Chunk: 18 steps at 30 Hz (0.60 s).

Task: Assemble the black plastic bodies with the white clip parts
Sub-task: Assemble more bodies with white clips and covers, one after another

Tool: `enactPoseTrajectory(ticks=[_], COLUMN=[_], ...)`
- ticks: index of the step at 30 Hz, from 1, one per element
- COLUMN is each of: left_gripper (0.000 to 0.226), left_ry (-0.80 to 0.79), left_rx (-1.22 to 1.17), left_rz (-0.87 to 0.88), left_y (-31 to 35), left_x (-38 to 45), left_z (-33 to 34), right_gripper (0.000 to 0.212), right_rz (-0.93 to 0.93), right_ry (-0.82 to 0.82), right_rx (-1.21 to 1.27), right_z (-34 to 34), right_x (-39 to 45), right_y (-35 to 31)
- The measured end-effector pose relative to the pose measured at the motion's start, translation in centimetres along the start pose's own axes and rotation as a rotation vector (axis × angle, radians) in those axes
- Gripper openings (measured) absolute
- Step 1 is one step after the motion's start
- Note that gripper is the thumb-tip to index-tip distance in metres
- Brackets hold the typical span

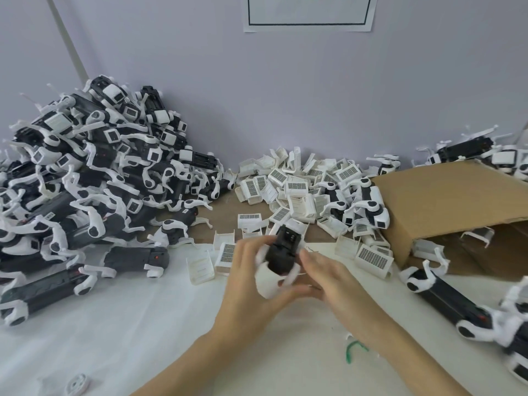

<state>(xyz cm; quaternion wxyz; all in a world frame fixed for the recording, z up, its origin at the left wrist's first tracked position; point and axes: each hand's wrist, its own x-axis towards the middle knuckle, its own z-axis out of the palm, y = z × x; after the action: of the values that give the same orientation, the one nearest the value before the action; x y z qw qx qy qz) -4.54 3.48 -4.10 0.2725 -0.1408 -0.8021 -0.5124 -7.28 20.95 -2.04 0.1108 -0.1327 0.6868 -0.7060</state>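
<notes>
A pale wall [285,90] backs a worktop [120,332] covered in white sheeting, with a strip of bare brown board along the far edge.

Over the middle of the worktop, near its front, the left hand [251,287] curls its fingers round a black plastic body [283,255] with white arms at its lower end, holding it tilted and clear of the surface. The right hand [328,277] comes in from the right, its fingers against the body's right side; motion blur hides whether they grasp it or only touch, so its grip cannot be told. A white clip part [297,225] sits at the body's far end (whether it is seated or merely behind cannot be told).

Just beyond the hands, a loose heap of white clip parts [294,187] spreads toward the far edge, many showing dark grid-patterned faces. A tall pile of assembled black-and-white units [94,167] fills the far left corner and spills along the left edge. A brown cardboard box [445,204] lies on its side at the right, more clips in its opening. More black bodies [448,301] lie along the right edge. A small green wire loop [353,350] lies near the front, right of the right forearm, and a round white piece [75,384] lies at the front left. A printed sheet [308,12] hangs on the wall.
</notes>
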Motion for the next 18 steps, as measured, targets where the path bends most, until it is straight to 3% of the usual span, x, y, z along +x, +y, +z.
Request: enactPoseTrajectory(ticks=[3, 5, 9, 12, 16, 18], left_gripper=[0.064, 0.049, 0.043, 0.056, 0.061, 0.051], left_ry=[-0.148, -0.18, 0.006, 0.085, -0.156, -0.144], left_rx=[0.052, 0.026, 0.105, 0.046, -0.335, -0.495], left_rz=[0.16, 0.211, 0.204, -0.012, -0.416, -0.523], left_y=[-0.1, 0.0, 0.3, 0.6, 0.8, 0.7], left_x=[-0.8, -1.1, -0.4, 0.6, 1.8, 2.0], left_z=[0.0, -0.3, -0.5, -1.2, -2.0, -1.6], right_gripper=[0.057, 0.053, 0.039, 0.055, 0.059, 0.061], right_rz=[0.014, 0.032, 0.091, 0.118, 0.143, 0.164], right_ry=[0.05, 0.092, 0.145, 0.092, -0.024, 0.001], right_rx=[-0.039, -0.005, 0.198, 0.342, 0.446, 0.521], right_z=[0.5, 0.2, -0.5, -1.0, -0.6, 0.1], right_x=[-0.2, -0.1, 0.2, 0.0, -0.3, -0.4], right_y=[0.2, 0.1, -0.6, -1.3, -1.9, -1.5])
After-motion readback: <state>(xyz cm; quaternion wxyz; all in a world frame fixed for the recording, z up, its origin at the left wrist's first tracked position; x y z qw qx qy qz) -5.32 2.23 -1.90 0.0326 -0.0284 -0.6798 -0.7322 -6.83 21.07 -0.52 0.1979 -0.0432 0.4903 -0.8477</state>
